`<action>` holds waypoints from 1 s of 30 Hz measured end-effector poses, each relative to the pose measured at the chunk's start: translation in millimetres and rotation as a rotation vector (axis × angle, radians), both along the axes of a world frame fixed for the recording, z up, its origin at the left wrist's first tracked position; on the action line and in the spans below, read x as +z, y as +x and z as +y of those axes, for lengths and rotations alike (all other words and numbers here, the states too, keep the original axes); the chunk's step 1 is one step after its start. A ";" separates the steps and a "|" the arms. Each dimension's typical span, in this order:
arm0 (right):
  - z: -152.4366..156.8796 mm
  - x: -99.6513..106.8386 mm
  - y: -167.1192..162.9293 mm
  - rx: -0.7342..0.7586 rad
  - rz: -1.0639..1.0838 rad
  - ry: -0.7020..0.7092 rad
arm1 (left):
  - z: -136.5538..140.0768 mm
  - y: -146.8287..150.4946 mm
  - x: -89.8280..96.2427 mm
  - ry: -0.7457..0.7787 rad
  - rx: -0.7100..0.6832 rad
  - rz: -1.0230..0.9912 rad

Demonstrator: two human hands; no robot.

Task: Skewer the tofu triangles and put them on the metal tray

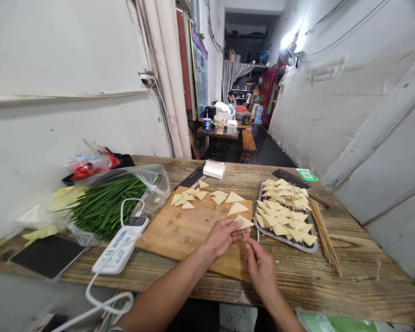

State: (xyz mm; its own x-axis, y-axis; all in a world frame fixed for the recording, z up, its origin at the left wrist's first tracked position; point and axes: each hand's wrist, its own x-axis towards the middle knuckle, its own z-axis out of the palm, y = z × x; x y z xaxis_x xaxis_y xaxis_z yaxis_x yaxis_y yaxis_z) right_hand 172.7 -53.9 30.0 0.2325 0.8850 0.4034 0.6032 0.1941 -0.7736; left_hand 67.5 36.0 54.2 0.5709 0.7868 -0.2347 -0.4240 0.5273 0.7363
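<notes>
Over the right part of the wooden cutting board (pixel 190 226), my left hand (pixel 224 236) pinches a pale yellow triangular slice of tofu (pixel 245 222). My right hand (pixel 261 263) grips a thin bamboo skewer (pixel 244 236), whose upper end meets the slice's lower edge; how deep it goes in is hidden. Beyond my hands, two loose triangles (pixel 237 208) lie on the board, with several more (pixel 188 197) farther left. To the right, a grey metal tray (pixel 313 249) holds rows of skewered triangles (pixel 285 214). Loose bamboo skewers (pixel 327 235) lie beside it.
At the left are green chives (pixel 107 203) in a plastic bag, a white power strip (pixel 121 246) with a cable, and a dark tablet (pixel 48 256). A white box (pixel 214 169) and a cleaver (pixel 192 175) lie behind the board. A person (pixel 231 97) is in the background.
</notes>
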 end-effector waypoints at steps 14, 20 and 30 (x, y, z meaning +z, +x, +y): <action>5.1 37.0 55.4 -0.105 -0.126 -0.031 | 0.7 -4.5 1.0 0.309 0.174 0.186; 34.8 66.8 130.3 -0.356 -0.455 -0.187 | 2.3 -5.1 0.2 0.372 0.239 0.282; 71.7 43.4 179.9 -0.603 -0.604 -0.410 | 0.9 -1.4 -1.1 0.376 0.233 0.376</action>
State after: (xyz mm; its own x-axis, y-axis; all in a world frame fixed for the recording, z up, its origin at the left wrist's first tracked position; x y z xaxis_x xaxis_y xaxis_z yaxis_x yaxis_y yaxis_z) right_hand 352.6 17.8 73.4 0.5505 0.7833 0.2887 0.8338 -0.4988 -0.2366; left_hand 66.1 36.8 53.2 0.3044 0.9501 -0.0681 -0.1701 0.1246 0.9775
